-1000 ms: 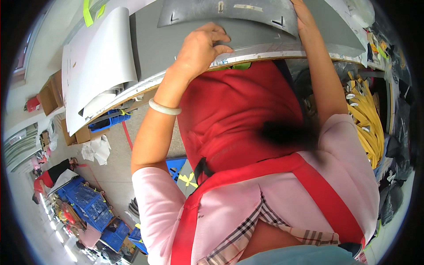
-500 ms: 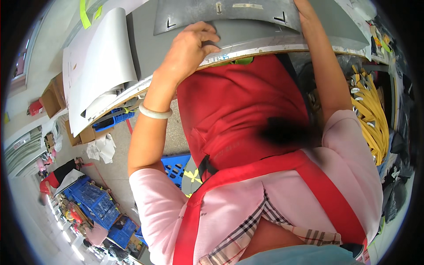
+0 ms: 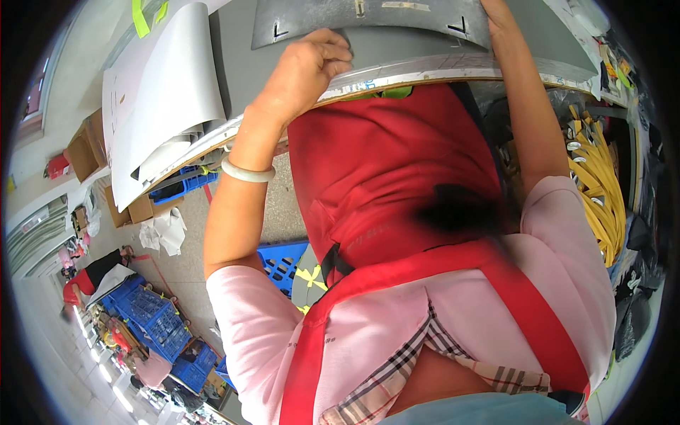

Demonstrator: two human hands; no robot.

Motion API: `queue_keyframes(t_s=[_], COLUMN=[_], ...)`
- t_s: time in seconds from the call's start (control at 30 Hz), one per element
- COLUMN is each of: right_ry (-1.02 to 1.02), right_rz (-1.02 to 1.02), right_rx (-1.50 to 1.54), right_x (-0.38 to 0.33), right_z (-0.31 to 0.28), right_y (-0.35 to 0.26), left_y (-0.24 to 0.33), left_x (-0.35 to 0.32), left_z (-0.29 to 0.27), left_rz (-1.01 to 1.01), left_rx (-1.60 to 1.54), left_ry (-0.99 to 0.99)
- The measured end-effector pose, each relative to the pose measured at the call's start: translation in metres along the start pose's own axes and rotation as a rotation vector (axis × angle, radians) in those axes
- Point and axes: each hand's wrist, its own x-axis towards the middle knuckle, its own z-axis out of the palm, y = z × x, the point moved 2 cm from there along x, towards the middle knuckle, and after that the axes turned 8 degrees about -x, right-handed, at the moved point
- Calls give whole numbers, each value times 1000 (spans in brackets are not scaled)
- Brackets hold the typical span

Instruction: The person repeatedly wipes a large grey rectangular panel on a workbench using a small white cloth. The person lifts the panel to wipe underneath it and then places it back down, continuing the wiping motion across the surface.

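Observation:
A dark grey, slightly curved template plate [image 3: 382, 21] with small corner slots and a tape strip lies on a grey sheet [image 3: 237, 46] on the worktable. My left hand [image 3: 312, 67] is at the plate's near left edge, its fingers curled and the thumb drawn in toward them. Whatever they may pinch is hidden. Beside the plate's right edge is my right hand [image 3: 499, 18]; the top of the picture cuts off its fingers. White sheets [image 3: 163, 92] with a curled edge lie left of the grey sheet.
The table's near edge [image 3: 397, 81] runs in front of my red apron [image 3: 389, 156]. Below it stand a blue crate [image 3: 283, 265] and cardboard boxes [image 3: 134, 209]. Yellow strips [image 3: 595, 191] hang in a bundle at the right. Blue crates [image 3: 152, 319] are stacked farther left, near another person [image 3: 92, 280].
The plate and table sit slightly higher and farther right in the picture. My left thumb has come a little closer to the fingers. My right hand stays beside the plate's edge.

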Motion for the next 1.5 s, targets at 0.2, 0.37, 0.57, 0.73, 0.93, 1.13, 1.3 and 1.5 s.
queue_keyframes(t_s=[0.2,0.37,0.57,0.73,0.93,1.13,1.3,1.5], right_ry=[55,-37,24,90,136,25,171,420], right_rz=[-37,-19,-27,-11,-209,-258,-213,-190], right_rx=[-50,-47,-64,-34,101,95,-212,-303], right_x=[6,7,7,13,-1,-32,-43,-38], right_z=[-5,-10,-11,-6,-32,-17,-48,-100], right_y=[4,6,6,7,-38,-53,-33,-3], left_y=[3,6,20,32,71,67,43,26], left_x=[-2,-3,-11,28,115,188,196,182], left_z=[-3,-2,6,37,111,163,152,123], left_rz=[19,27,163,266,331,339,203,232], left_rx=[-11,107,274,295,244,350,340,203], left_ry=[12,-59,-26,10,-41,454,262,268])
